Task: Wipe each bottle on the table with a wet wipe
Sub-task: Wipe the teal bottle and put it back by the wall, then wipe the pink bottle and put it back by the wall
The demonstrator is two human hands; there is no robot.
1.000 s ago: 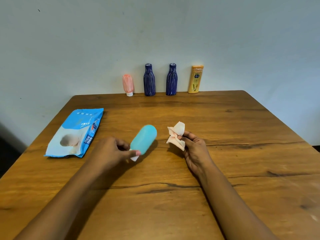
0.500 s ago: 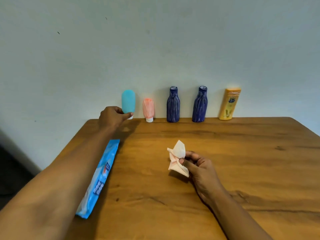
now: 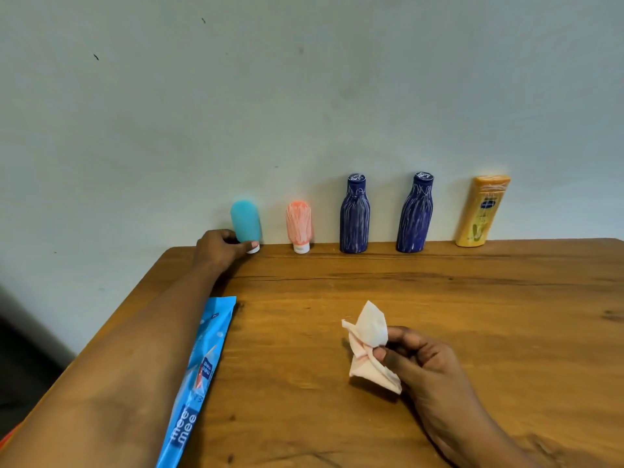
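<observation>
Five bottles stand in a row against the wall at the table's far edge. The teal bottle [image 3: 245, 223] is at the left end, cap down, with my left hand [image 3: 221, 246] gripping its base. To its right stand a pink bottle [image 3: 299, 226], two dark blue bottles [image 3: 354, 216] [image 3: 416, 214] and a yellow bottle [image 3: 482, 211]. My right hand [image 3: 429, 369] rests on the table in the middle and pinches a crumpled white wet wipe [image 3: 368, 346].
A blue wet wipe pack [image 3: 199, 376] lies on the wooden table [image 3: 472, 315] beside my left forearm, near the left edge. The pale wall stands directly behind the bottles.
My left hand carried the teal bottle from the table's middle to the far edge and has stood it at the left end of the row. My right hand keeps the wipe.
</observation>
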